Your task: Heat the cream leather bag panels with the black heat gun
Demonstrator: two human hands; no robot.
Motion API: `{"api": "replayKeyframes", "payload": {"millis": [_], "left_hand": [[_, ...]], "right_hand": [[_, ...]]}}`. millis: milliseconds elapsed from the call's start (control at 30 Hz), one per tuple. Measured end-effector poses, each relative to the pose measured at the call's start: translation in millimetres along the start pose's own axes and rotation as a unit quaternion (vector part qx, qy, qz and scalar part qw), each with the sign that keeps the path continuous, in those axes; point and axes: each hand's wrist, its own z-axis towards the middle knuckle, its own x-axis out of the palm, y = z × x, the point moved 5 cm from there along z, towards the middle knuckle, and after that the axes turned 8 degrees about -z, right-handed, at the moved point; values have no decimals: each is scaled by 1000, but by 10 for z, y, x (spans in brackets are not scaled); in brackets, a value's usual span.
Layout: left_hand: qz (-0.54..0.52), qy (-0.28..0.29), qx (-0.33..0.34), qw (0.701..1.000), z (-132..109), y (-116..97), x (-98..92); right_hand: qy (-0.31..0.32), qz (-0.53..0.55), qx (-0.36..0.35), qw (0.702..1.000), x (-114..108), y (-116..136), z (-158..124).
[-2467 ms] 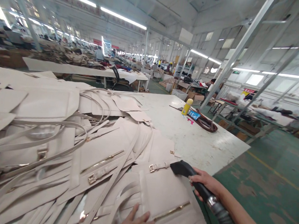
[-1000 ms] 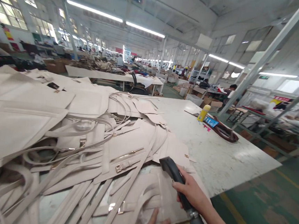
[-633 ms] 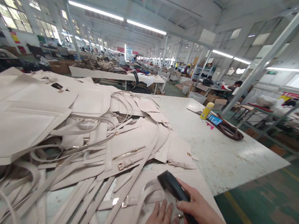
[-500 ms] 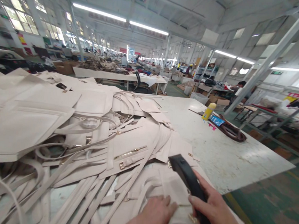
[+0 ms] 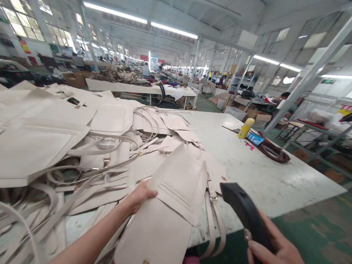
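Observation:
My left hand [image 5: 141,196] pinches the left edge of a cream leather bag piece [image 5: 164,229]. That piece has a folded flap with stitched lines, and a gold clasp near its lower end. It hangs partly over the table's front edge. In my right hand [image 5: 282,256] is a black curved handheld tool [image 5: 246,212] with a broad, blunt end; its exact kind I cannot make out. The tool is held off to the right, apart from the bag piece. Thin straps with a gold buckle [image 5: 213,198] dangle between the two.
A large pile of cream bag parts [image 5: 49,137] and straps covers the table's left side. Farther right on the white table [image 5: 282,186] are a yellow bottle [image 5: 246,128], a blue packet [image 5: 254,139] and coiled brown strips [image 5: 274,152]. A black chair [image 5: 163,96] stands behind.
My left hand has moved left and up, lifting the bag piece, which now lies tilted with its flap showing. The black tool has shifted right and away from the bag pieces.

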Motion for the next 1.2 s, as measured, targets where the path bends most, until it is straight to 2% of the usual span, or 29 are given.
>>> {"api": "replayKeyframes", "payload": {"millis": [67,133,200,300,400,533,700,800,867,933,1033,1100,1200], "left_hand": [[5,2,3,1000,32,130,-140],[7,13,16,1000,35,183,-203],[16,29,36,999,23,187,-204],[42,46,52,997,13,189,-166],[60,47,52,996,36,218,-157],[77,47,69,994,74,228,-175],[93,53,70,992,62,232,-154],[63,49,59,995,63,280,-155],[32,40,40,998,77,346,-188],[16,25,23,999,93,419,-243],[1,9,4,1000,112,515,-323],[-13,12,-7,1000,119,556,-348],[-17,19,-11,1000,112,573,-351]], "right_hand": [[57,10,37,998,265,-196,23],[119,22,58,991,470,-377,30],[174,40,57,982,609,-489,45],[238,49,58,968,719,-529,113],[290,45,77,953,762,-472,232],[338,77,59,936,870,-297,445],[380,69,4,923,1336,73,682],[345,66,-36,936,1600,341,788],[283,69,-54,955,1629,448,864],[193,67,-56,977,1496,450,964],[68,52,-22,996,1113,260,1193],[48,48,15,998,896,95,1408],[56,49,49,996,729,2,1735]]}}
